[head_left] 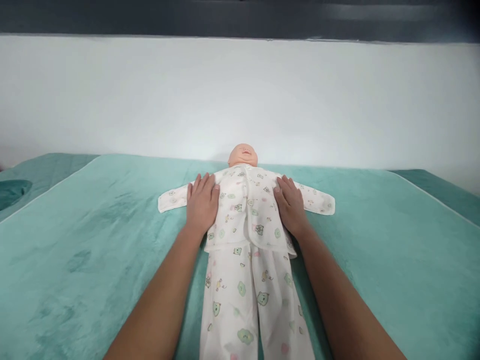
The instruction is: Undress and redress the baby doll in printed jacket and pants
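Observation:
A baby doll [243,155] lies on its back, its head toward the wall. It wears a white printed top [255,205] with the sleeves spread out to both sides. White printed pants [234,295] cover its legs and run out of view at the bottom. Flat against the left side of the top, near the armpit, rests my left hand [203,202], fingers stretched forward. My right hand [290,204] lies likewise on the right side of the top, by the sleeve. Neither hand grips anything. The doll's own hands are hidden in the sleeves or not visible.
Beneath the doll spreads a green plush cover [112,250] with pale edging. A white wall [240,90] stands behind the doll's head, with a dark band [240,19] above it. At the far left is a dark green rounded shape [14,192].

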### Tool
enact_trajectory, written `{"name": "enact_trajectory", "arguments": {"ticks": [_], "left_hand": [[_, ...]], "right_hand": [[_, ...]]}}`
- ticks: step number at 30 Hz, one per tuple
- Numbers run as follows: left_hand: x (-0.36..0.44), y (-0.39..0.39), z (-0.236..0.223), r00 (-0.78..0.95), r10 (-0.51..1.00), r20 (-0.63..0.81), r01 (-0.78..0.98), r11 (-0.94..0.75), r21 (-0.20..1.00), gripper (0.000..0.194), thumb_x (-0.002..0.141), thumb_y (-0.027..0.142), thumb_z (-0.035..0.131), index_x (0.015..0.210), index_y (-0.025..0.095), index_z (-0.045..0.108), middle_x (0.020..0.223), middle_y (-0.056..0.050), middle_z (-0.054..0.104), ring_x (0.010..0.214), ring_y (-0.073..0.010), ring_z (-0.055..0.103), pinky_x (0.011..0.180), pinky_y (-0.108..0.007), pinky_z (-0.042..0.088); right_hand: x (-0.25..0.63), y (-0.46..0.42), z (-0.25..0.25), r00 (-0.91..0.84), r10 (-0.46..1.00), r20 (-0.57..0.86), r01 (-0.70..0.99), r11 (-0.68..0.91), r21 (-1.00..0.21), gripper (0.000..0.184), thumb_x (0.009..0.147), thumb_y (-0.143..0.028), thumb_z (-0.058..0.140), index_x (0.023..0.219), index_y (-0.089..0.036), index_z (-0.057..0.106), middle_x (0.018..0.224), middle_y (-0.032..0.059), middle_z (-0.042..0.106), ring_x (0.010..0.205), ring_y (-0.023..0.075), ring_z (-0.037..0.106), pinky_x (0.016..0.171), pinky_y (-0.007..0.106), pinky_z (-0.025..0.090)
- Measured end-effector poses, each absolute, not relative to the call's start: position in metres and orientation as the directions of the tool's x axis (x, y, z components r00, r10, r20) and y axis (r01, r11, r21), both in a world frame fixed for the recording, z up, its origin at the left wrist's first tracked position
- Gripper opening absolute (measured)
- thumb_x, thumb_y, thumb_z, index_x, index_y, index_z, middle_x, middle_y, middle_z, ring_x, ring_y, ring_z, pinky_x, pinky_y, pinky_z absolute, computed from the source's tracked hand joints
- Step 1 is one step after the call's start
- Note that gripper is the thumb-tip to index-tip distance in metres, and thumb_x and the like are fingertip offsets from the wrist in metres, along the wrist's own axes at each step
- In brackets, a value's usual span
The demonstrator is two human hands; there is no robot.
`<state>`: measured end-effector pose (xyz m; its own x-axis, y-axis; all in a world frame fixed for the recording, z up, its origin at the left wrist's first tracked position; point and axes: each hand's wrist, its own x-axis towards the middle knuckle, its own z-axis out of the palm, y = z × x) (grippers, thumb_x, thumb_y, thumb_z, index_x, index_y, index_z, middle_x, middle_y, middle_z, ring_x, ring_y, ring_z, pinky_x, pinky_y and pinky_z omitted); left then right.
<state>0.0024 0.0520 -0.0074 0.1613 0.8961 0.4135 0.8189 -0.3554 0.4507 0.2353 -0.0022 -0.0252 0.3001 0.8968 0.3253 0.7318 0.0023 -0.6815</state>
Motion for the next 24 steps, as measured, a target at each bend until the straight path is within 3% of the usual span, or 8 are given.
{"name": "enact_trajectory", "arguments": {"ticks": [2,5,8,12,15,19,22,24], "left_hand": [[-0.012,0.059,-0.014,0.17,0.9,0.402,0.903,-0.305,0.302,0.052,0.099,0.039,0.024,0.146,0.02,0.039,0.154,-0.009,0.038,0.144,-0.0288,0.026,0.118,-0.059,0.01],[-0.04,0.066,-0.018,0.167,0.913,0.373,0.952,-0.248,0.178,0.056,0.098,0.043,0.025,0.149,0.019,0.034,0.148,-0.012,0.045,0.136,-0.0307,0.038,0.114,-0.057,0.021],[-0.07,0.068,-0.019,0.168,0.928,0.332,0.969,-0.218,0.119,0.06,0.097,0.047,0.026,0.149,0.017,0.033,0.138,-0.015,0.054,0.126,-0.031,0.048,0.108,-0.051,0.033],[-0.093,0.07,-0.02,0.12,0.948,0.296,0.98,-0.161,0.118,0.059,0.098,0.047,0.021,0.145,0.016,0.039,0.136,-0.014,0.055,0.124,-0.0319,0.049,0.104,-0.051,0.036],[-0.09,0.068,-0.017,0.089,0.949,0.304,0.983,-0.134,0.129,0.057,0.098,0.045,0.022,0.141,0.015,0.043,0.136,-0.016,0.054,0.125,-0.0333,0.049,0.105,-0.055,0.035],[-0.061,0.044,-0.004,0.105,0.888,0.448,0.959,-0.21,0.191,0.054,0.099,0.043,0.025,0.137,0.012,0.048,0.141,-0.019,0.049,0.135,-0.0354,0.039,0.111,-0.064,0.024],[-0.031,0.012,0.006,0.283,0.802,0.526,0.797,-0.501,0.337,0.049,0.098,0.044,0.034,0.137,0.018,0.048,0.144,-0.012,0.048,0.14,-0.0268,0.035,0.118,-0.051,0.023],[-0.013,-0.009,0.008,0.409,0.782,0.47,0.627,-0.615,0.478,0.045,0.099,0.041,0.036,0.141,0.026,0.044,0.152,-0.005,0.04,0.143,-0.0206,0.031,0.119,-0.041,0.028]], "right_hand": [[0.253,0.004,-0.033,0.292,0.895,0.336,0.851,-0.083,-0.518,0.058,0.097,-0.054,0.023,0.147,-0.028,0.036,0.158,0.0049,0.028,0.148,0.0277,0.017,0.116,0.061,0.011],[0.285,0.006,-0.039,0.298,0.899,0.321,0.908,-0.163,-0.386,0.057,0.097,-0.053,0.022,0.147,-0.028,0.035,0.155,0.0068,0.035,0.143,0.0289,0.028,0.114,0.063,0.017],[0.319,0.005,-0.041,0.269,0.924,0.273,0.932,-0.179,-0.315,0.057,0.097,-0.054,0.022,0.142,-0.025,0.042,0.146,0.0101,0.048,0.135,0.0295,0.042,0.11,0.058,0.028],[0.346,0.002,-0.042,0.274,0.939,0.208,0.94,-0.216,-0.264,0.056,0.097,-0.055,0.021,0.135,-0.025,0.048,0.14,0.0108,0.054,0.127,0.032,0.049,0.106,0.06,0.033],[0.345,0.002,-0.04,0.32,0.925,0.204,0.924,-0.257,-0.284,0.055,0.097,-0.055,0.02,0.135,-0.026,0.048,0.143,0.0108,0.05,0.13,0.034,0.047,0.105,0.065,0.032],[0.312,-0.001,-0.026,0.315,0.867,0.386,0.914,-0.169,-0.368,0.059,0.096,-0.057,0.028,0.137,-0.021,0.047,0.153,0.0139,0.037,0.142,0.0345,0.029,0.112,0.067,0.016],[0.266,-0.011,-0.007,0.206,0.86,0.467,0.804,0.124,-0.582,0.056,0.094,-0.056,0.037,0.142,-0.026,0.043,0.156,0.0076,0.033,0.145,0.0252,0.025,0.118,0.052,0.021],[0.234,-0.022,0.003,0.127,0.888,0.443,0.66,0.258,-0.705,0.055,0.094,-0.054,0.043,0.143,-0.03,0.041,0.158,0.0031,0.029,0.146,0.0217,0.024,0.119,0.045,0.024]]}}
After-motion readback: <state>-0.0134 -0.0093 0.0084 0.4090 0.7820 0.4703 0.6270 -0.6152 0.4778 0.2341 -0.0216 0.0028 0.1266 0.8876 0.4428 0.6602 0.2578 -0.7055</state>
